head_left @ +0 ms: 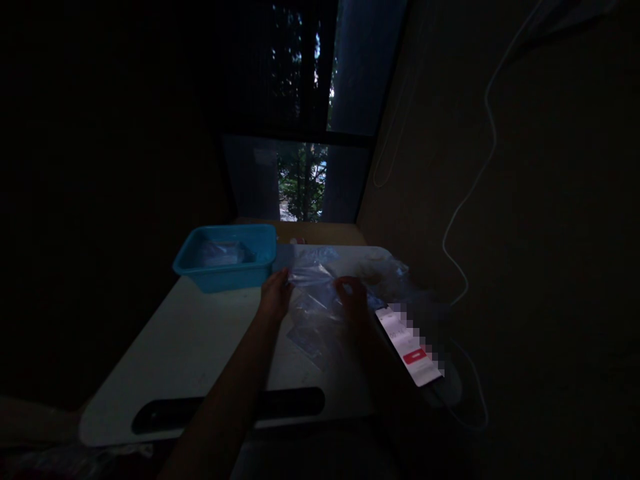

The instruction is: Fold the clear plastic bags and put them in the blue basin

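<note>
The room is dim. My left hand (275,293) and my right hand (353,299) both pinch a clear plastic bag (313,275) held just above a white table (190,347). Each hand grips one side of the bag near its top. Another flat clear bag (315,337) lies on the table under my hands. What is inside the held bag is too dark to make out.
A blue plastic tub (225,257) with clear bags inside stands at the table's far left. More clear plastic (395,277) is heaped at the right. A lit phone (413,343) rests at the right edge. A white cable (470,193) hangs down the wall.
</note>
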Tool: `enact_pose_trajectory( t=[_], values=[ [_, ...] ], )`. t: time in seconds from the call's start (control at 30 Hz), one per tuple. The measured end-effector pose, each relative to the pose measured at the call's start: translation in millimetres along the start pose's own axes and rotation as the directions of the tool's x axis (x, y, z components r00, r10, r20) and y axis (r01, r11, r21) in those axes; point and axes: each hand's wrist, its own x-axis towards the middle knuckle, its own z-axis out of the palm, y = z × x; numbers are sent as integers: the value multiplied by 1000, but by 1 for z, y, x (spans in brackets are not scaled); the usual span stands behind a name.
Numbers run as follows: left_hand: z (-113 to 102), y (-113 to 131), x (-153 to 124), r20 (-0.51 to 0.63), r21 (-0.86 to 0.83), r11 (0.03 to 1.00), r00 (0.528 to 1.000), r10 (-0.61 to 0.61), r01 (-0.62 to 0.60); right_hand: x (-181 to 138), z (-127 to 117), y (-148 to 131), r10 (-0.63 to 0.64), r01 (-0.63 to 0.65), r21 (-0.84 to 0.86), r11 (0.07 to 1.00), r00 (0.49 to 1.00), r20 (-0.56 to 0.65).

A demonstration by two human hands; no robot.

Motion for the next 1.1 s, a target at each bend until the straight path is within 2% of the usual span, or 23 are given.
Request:
enact_pose_trajectory(
  t=[0.07,0.17,0.27,0.37,0.5,0.57,0.63,0.7,0.77,0.8,0.87,0.97,1.1],
  values=[
    [1,-1,0,25,17,1000,1000,3,-3,1,-5,-6,-94,89,-105,991,995,-46],
    [-1,-5,0,98,82,996,995,-24,16,6,-12,-18,-134,119,-232,965,990,-49],
    [-2,-8,0,132,137,990,990,-46,28,14,-18,-26,-80,89,-162,983,995,58],
    [-1,-6,-2,106,138,989,992,-62,47,25,-23,-29,24,-19,-31,999,989,147],
    [1,-3,-5,96,123,990,993,-75,63,36,-30,-34,188,-205,151,967,975,121],
    [0,-3,-4,72,112,992,995,-66,58,36,-32,-39,311,-347,324,880,937,157],
    [-1,-5,-2,56,91,995,997,-49,43,33,-32,-44,421,-490,430,758,872,251],
    [-2,-6,0,70,73,997,997,-32,27,28,-30,-46,462,-586,415,696,808,366],
    [-3,-7,0,100,66,998,995,-19,12,24,-26,-44,458,-610,356,708,780,426],
    [-3,-8,1,114,66,998,993,-15,7,23,-25,-42,445,-591,332,735,790,421],
    [-4,-8,2,117,70,998,993,-15,7,25,-22,-37,401,-507,295,810,846,352],
    [-4,-8,3,55,68,998,998,-13,10,36,-21,-31,306,-356,228,906,925,226],
    [-3,-6,5,30,23,1000,1000,-9,8,65,-23,-38,255,-259,243,935,966,50]
  ],
)
